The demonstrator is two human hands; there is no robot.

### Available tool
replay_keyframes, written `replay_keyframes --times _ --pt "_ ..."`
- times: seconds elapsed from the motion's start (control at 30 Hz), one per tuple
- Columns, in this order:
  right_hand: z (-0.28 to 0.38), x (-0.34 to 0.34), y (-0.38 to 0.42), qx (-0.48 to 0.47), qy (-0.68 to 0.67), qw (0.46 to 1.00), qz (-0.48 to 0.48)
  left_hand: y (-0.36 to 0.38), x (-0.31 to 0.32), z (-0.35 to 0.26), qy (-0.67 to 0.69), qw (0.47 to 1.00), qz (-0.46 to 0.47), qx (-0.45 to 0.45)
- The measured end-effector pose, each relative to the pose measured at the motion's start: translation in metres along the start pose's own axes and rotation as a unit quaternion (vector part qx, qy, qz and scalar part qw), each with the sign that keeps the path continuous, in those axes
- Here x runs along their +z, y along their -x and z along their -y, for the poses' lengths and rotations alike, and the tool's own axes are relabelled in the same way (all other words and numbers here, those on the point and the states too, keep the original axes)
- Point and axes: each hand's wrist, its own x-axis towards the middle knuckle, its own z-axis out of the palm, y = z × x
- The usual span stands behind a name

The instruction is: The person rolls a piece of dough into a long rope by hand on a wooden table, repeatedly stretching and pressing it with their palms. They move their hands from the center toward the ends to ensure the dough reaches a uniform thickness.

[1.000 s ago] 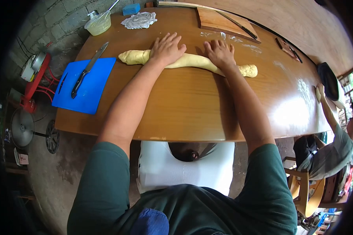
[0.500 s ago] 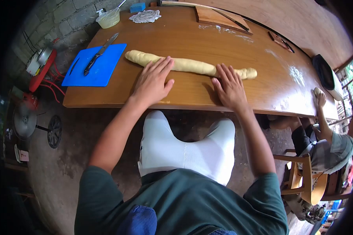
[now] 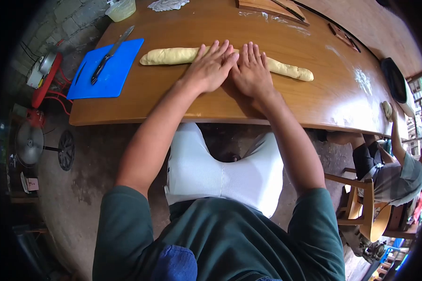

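Note:
A long pale-yellow rope of dough (image 3: 169, 56) lies crosswise on the brown wooden table (image 3: 173, 103). My left hand (image 3: 212, 68) rests flat over its middle, fingers stretched forward. Close beside it, my right hand (image 3: 253, 70) also lies flat on the dough, with the fingers straight. The two hands nearly meet and hide the centre of the rope. Both ends stick out, the right one (image 3: 293, 71) slightly lumpy and lower in view than the left.
To the left, a black-handled knife (image 3: 111, 55) lies on a blue cutting board (image 3: 126, 70). A plastic tub (image 3: 122, 10) and white cloth (image 3: 168, 4) are at the back. White flour (image 3: 362, 80) marks the right side, where another person's hand (image 3: 394, 112) touches the table with a cloth-like thing.
Both hands have slid inward along the dough and farther from my body, coming close together at the middle. The view has tipped slightly downward.

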Motion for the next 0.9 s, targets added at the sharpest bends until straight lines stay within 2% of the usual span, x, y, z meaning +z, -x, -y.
replay_keyframes --times 0.13,0.2,0.27,0.33,0.53,0.6,0.63,0.7,0.73,0.77,0.8,0.87,0.9 --pt "-0.015 -0.005 -0.052 0.013 0.038 0.998 0.038 -0.046 -0.007 0.019 -0.035 0.998 0.017 -0.044" --pt "-0.019 -0.012 -0.079 0.077 0.036 0.993 0.086 -0.070 -0.007 0.032 -0.052 0.997 0.019 -0.056" --pt "-0.028 -0.010 -0.104 0.087 0.049 0.991 0.090 -0.098 -0.008 0.052 -0.072 0.992 0.011 -0.106" --pt "-0.037 -0.008 -0.126 0.114 0.072 0.988 0.077 -0.121 -0.010 0.072 -0.085 0.988 -0.001 -0.127" --pt "-0.092 0.009 -0.194 0.135 0.017 0.991 0.018 -0.181 -0.016 0.121 -0.080 0.981 -0.055 -0.168" --pt "-0.112 0.016 -0.223 0.124 0.036 0.991 -0.017 -0.204 -0.019 0.134 -0.081 0.980 -0.071 -0.169" --pt "-0.118 0.019 -0.233 0.095 0.061 0.991 -0.073 -0.218 -0.020 0.143 -0.115 0.975 -0.088 -0.171" --pt "-0.127 0.016 -0.245 0.074 0.056 0.991 -0.093 -0.237 -0.019 0.152 -0.183 0.963 -0.130 -0.149" --pt "-0.131 0.014 -0.249 0.053 0.050 0.991 -0.108 -0.237 -0.020 0.153 -0.184 0.963 -0.132 -0.144" --pt "-0.134 0.023 -0.250 0.018 0.082 0.977 -0.194 -0.237 -0.023 0.153 -0.167 0.970 -0.127 -0.121" --pt "-0.133 0.018 -0.245 0.019 0.085 0.976 -0.200 -0.236 -0.025 0.151 -0.150 0.976 -0.123 -0.099" --pt "-0.123 0.008 -0.226 -0.052 0.035 0.979 -0.196 -0.216 -0.018 0.143 -0.142 0.977 -0.130 -0.094" --pt "-0.120 0.010 -0.215 -0.059 0.042 0.972 -0.225 -0.202 -0.017 0.139 -0.135 0.978 -0.133 -0.092"
